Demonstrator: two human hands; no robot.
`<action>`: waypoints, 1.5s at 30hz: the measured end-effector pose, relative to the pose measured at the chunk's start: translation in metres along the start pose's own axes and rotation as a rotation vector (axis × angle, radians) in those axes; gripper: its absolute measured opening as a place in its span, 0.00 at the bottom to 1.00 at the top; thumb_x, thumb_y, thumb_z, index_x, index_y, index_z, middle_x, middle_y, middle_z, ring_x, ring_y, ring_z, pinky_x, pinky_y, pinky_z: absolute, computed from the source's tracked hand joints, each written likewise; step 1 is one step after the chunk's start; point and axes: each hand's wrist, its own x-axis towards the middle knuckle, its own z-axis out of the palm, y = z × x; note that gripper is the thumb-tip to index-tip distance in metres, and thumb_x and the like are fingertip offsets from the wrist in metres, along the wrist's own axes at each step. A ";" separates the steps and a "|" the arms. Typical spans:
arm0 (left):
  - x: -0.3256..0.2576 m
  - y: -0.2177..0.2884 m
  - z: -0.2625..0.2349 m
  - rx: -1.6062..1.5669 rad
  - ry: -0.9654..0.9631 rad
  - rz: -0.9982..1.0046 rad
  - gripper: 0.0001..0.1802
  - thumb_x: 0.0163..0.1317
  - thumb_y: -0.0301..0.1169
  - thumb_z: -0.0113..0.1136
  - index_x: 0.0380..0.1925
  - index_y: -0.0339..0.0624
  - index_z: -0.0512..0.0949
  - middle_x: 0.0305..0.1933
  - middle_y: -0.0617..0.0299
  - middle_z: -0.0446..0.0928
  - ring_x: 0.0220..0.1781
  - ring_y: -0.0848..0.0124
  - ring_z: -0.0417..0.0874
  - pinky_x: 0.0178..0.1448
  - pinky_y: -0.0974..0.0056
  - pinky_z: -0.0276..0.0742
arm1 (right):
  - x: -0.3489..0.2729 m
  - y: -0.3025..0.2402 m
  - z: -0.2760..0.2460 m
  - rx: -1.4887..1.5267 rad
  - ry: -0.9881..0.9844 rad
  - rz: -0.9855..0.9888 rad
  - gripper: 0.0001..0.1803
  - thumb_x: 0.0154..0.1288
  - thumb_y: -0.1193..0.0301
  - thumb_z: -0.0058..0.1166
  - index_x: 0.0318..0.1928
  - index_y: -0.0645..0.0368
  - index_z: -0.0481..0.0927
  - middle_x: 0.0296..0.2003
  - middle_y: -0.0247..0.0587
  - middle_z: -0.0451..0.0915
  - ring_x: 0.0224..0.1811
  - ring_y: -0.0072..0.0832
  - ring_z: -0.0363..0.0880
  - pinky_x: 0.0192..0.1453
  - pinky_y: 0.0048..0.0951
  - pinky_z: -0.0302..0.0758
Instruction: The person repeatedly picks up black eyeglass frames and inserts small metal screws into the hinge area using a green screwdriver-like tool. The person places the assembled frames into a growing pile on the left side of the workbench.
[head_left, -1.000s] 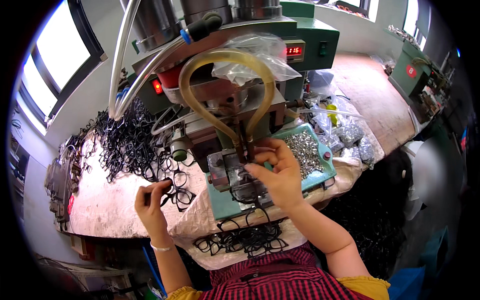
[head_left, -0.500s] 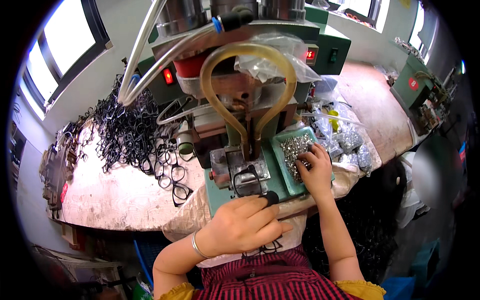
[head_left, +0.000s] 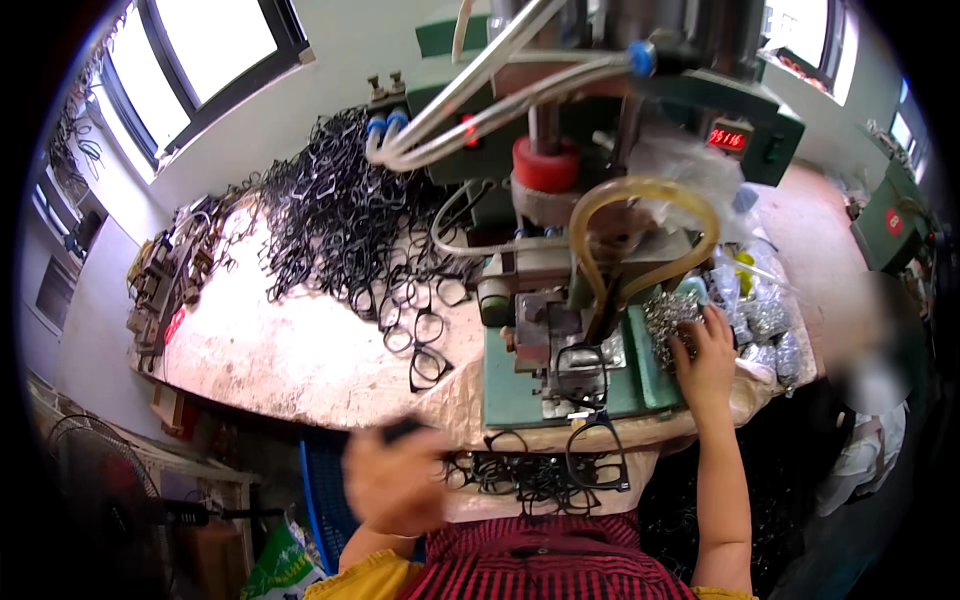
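Pale tabletop: black spectacle frames left heaped, ten o'clock; one frame's mounted; silver bits are reached, right hand spread, left hand blurred, unreadable.

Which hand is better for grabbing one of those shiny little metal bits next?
Probably the right hand: it is right at the metal bits in the green tray. The left hand, blurred, is farther away, near the smaller pile of black frames.
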 end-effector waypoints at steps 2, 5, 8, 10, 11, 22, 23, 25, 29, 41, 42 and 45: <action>0.003 -0.018 -0.020 0.071 0.370 -0.228 0.06 0.72 0.26 0.55 0.35 0.35 0.75 0.42 0.52 0.82 0.42 0.60 0.83 0.52 0.62 0.79 | 0.000 -0.001 0.000 0.082 0.064 -0.035 0.06 0.57 0.75 0.63 0.35 0.61 0.82 0.54 0.56 0.79 0.62 0.53 0.74 0.63 0.47 0.72; 0.017 -0.043 -0.024 0.134 0.192 -0.248 0.03 0.63 0.21 0.60 0.37 0.33 0.78 0.54 0.45 0.79 0.54 0.55 0.80 0.61 0.56 0.71 | 0.006 -0.012 0.005 0.224 0.130 0.021 0.05 0.58 0.76 0.62 0.36 0.62 0.84 0.48 0.52 0.82 0.54 0.50 0.79 0.59 0.44 0.74; 0.017 -0.077 0.023 0.181 -0.327 -0.199 0.11 0.55 0.20 0.63 0.38 0.41 0.86 0.65 0.50 0.75 0.60 0.49 0.75 0.68 0.51 0.67 | 0.013 -0.013 0.015 0.468 0.151 0.166 0.06 0.64 0.76 0.59 0.40 0.63 0.86 0.40 0.45 0.85 0.45 0.36 0.83 0.52 0.33 0.76; -0.031 -0.116 0.058 0.256 -0.584 -0.205 0.12 0.51 0.21 0.65 0.36 0.45 0.87 0.71 0.54 0.70 0.64 0.46 0.71 0.68 0.52 0.70 | 0.015 -0.019 0.014 0.727 0.077 0.370 0.07 0.68 0.76 0.57 0.43 0.63 0.86 0.41 0.40 0.86 0.45 0.27 0.82 0.48 0.26 0.76; -0.057 -0.135 0.071 0.211 -0.598 -0.239 0.12 0.49 0.22 0.66 0.35 0.46 0.87 0.71 0.54 0.70 0.62 0.46 0.72 0.67 0.52 0.70 | 0.014 -0.021 0.012 0.766 0.133 0.355 0.08 0.69 0.75 0.57 0.44 0.65 0.86 0.39 0.35 0.86 0.43 0.19 0.80 0.48 0.22 0.74; -0.020 -0.266 0.091 0.347 -0.194 -0.455 0.08 0.55 0.28 0.62 0.24 0.34 0.75 0.57 0.45 0.80 0.56 0.47 0.77 0.64 0.51 0.70 | 0.000 -0.008 0.021 1.132 0.267 0.614 0.09 0.67 0.76 0.59 0.47 0.63 0.84 0.40 0.33 0.84 0.43 0.20 0.79 0.51 0.21 0.73; -0.029 -0.290 0.093 0.322 -0.118 -0.524 0.09 0.53 0.28 0.60 0.22 0.32 0.74 0.51 0.44 0.82 0.50 0.47 0.79 0.60 0.52 0.72 | 0.006 -0.018 0.020 1.151 0.233 0.608 0.09 0.67 0.76 0.59 0.46 0.63 0.84 0.40 0.33 0.84 0.43 0.20 0.80 0.51 0.21 0.74; -0.041 -0.318 0.101 0.295 -0.234 -0.776 0.08 0.50 0.28 0.61 0.21 0.32 0.78 0.47 0.42 0.83 0.48 0.46 0.82 0.58 0.53 0.75 | 0.011 -0.040 0.009 1.189 0.160 0.617 0.08 0.67 0.77 0.60 0.45 0.64 0.85 0.40 0.34 0.85 0.42 0.19 0.81 0.50 0.21 0.75; -0.073 -0.274 0.136 0.313 -0.246 -0.650 0.08 0.49 0.31 0.64 0.23 0.36 0.82 0.62 0.41 0.76 0.58 0.45 0.77 0.64 0.53 0.71 | 0.007 -0.081 -0.019 1.083 0.083 0.232 0.09 0.59 0.80 0.63 0.41 0.64 0.85 0.37 0.38 0.85 0.41 0.27 0.83 0.49 0.26 0.76; 0.043 -0.067 0.073 -0.808 0.385 -0.479 0.05 0.77 0.30 0.47 0.40 0.43 0.71 0.32 0.63 0.71 0.30 0.76 0.65 0.37 0.70 0.64 | 0.022 -0.127 -0.020 1.456 -0.093 0.326 0.28 0.59 0.81 0.65 0.60 0.68 0.72 0.45 0.41 0.83 0.47 0.22 0.82 0.54 0.21 0.76; 0.062 -0.042 0.067 -0.960 0.314 -0.258 0.05 0.76 0.29 0.48 0.40 0.41 0.70 0.34 0.60 0.73 0.33 0.74 0.68 0.40 0.69 0.67 | 0.022 -0.131 -0.026 1.468 -0.077 0.324 0.28 0.59 0.82 0.65 0.60 0.68 0.72 0.45 0.41 0.83 0.47 0.21 0.82 0.54 0.21 0.76; 0.092 -0.015 0.073 -0.651 0.179 -0.141 0.05 0.74 0.28 0.52 0.40 0.37 0.71 0.37 0.56 0.76 0.39 0.69 0.75 0.48 0.68 0.71 | 0.019 -0.143 -0.030 1.544 -0.088 0.372 0.29 0.59 0.82 0.65 0.61 0.69 0.70 0.47 0.43 0.82 0.45 0.20 0.82 0.54 0.21 0.76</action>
